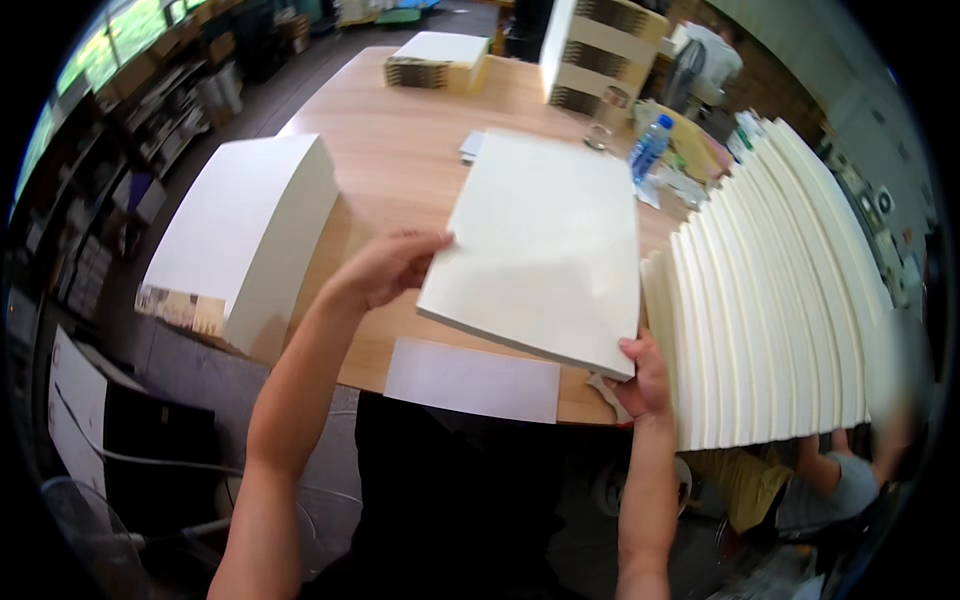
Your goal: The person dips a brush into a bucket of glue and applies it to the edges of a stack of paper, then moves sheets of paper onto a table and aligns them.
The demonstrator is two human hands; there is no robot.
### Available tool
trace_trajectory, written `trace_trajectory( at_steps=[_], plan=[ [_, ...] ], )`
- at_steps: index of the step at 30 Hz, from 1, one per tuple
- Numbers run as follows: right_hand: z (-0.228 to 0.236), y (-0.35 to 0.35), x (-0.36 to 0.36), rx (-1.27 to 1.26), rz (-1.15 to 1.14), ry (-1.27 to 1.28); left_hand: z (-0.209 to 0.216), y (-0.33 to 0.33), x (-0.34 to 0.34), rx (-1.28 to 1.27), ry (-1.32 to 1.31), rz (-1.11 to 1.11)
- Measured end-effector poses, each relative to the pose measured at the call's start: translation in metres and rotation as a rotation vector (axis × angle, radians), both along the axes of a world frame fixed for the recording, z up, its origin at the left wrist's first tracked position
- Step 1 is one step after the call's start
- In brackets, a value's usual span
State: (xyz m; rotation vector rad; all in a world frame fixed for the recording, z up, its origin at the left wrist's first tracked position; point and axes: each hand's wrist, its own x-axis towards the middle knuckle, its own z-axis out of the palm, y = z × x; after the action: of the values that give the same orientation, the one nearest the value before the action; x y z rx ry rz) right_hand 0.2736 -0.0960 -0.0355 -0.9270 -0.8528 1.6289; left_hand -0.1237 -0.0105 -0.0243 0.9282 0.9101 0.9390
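Between my two hands a thick block of white paper sheets (540, 245), like an unbound book, is held tilted above the wooden table. My left hand (395, 265) grips its left edge, thumb on top and fingers underneath. At the near right corner my right hand (640, 375) pinches the block, thumb on top. Below it, a white sheet of paper (470, 382) lies along the table's near edge. To the right stands a tall row of similar cream paper blocks (770, 310), staggered side by side. A high stack of white paper (235, 220) sits to the left.
On the table (370, 130), a smaller paper stack (437, 62) lies at the far side and a tall stack (605, 55) stands far right. A glass (605, 118) and a blue-capped bottle (650, 148) stand near crumpled wrapping. Another person (830, 485) sits at lower right.
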Motion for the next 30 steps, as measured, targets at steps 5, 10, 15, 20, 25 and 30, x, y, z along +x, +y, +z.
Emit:
trace_trajectory(
  at_steps=[5, 10, 15, 20, 25, 30],
  plan=[
    [-0.052, 0.007, -0.01, -0.105, 0.133, -0.237, -0.071, -0.02, -0.018, -0.281, 0.201, 0.03],
    [-0.06, 0.01, -0.023, -0.018, 0.159, -0.356, -0.071, -0.025, -0.031, -0.233, 0.363, 0.056],
    [-0.071, 0.011, -0.029, 0.004, 0.09, -0.399, -0.07, -0.025, -0.034, -0.222, 0.417, 0.054],
    [-0.068, 0.008, -0.036, 0.015, 0.093, -0.422, -0.074, -0.028, -0.04, -0.204, 0.359, 0.055],
    [-0.07, 0.007, -0.03, 0.023, 0.123, -0.52, -0.074, -0.05, -0.038, 0.116, 0.783, 0.311],
    [-0.056, 0.01, -0.031, -0.098, 0.107, -0.554, -0.092, -0.127, -0.04, 0.486, 1.035, 0.332]
  ],
)
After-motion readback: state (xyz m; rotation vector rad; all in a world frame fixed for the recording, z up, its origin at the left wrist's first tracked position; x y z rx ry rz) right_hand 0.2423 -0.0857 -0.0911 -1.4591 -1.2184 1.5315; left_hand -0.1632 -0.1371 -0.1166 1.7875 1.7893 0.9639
